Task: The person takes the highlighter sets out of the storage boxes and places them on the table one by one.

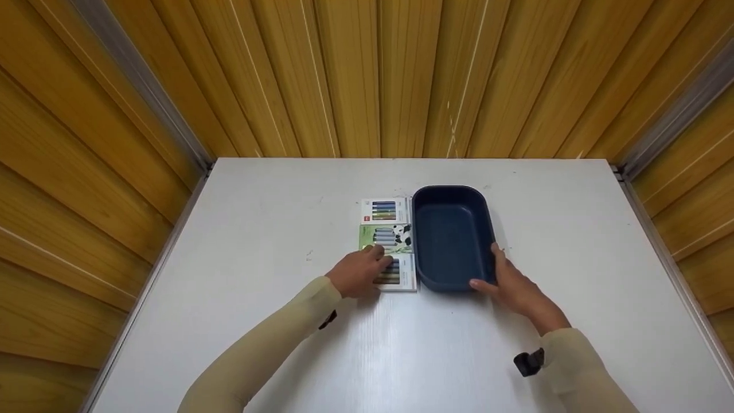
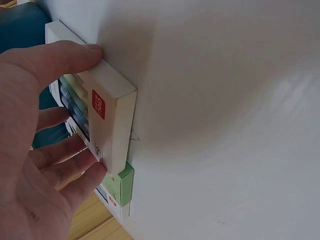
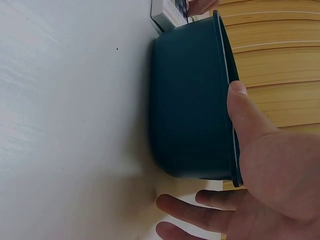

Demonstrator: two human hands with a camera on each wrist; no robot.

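Three flat pen boxes lie in a column on the white table: a white box (image 1: 408, 274) nearest, a green box with a panda picture (image 1: 403, 235) in the middle, a white box with coloured pens (image 1: 384, 211) farthest. My left hand (image 1: 356, 274) grips the nearest box, its thumb on the near long side and its fingers reaching across toward the green box. A dark blue tub (image 1: 450, 241) stands directly right of the boxes. At its near right corner is my right hand (image 1: 513, 285); the thumb touches the rim and the loosely straight fingers (image 3: 190, 211) spread beside the outer wall.
The white table (image 1: 275, 229) extends around the boxes and tub. Wood-patterned panels (image 1: 378, 74) rise behind it and on both sides. Inside the tub, the bare bottom shows.
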